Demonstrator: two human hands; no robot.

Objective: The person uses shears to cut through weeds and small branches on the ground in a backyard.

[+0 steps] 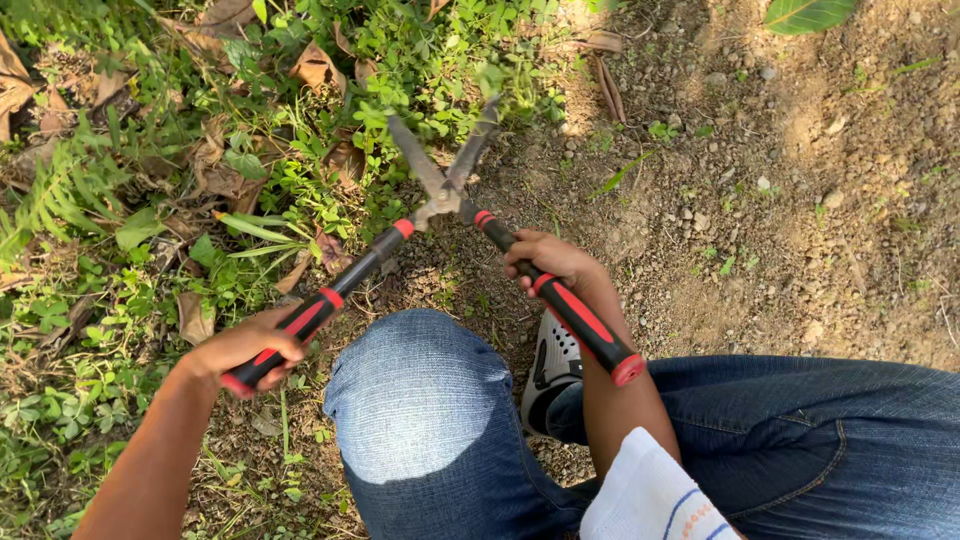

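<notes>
two hands (245,348) (548,262) grip one pair of shears (447,195).

Left hand (250,350) fisted, arm stretched forward; right hand (550,262) curled shut, wrist bent, forearm upright.

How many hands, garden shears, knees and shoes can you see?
Hands: 2, left hand and right hand
Garden shears: 1
Knees in blue jeans: 1
Shoes: 1
Total: 5
</notes>
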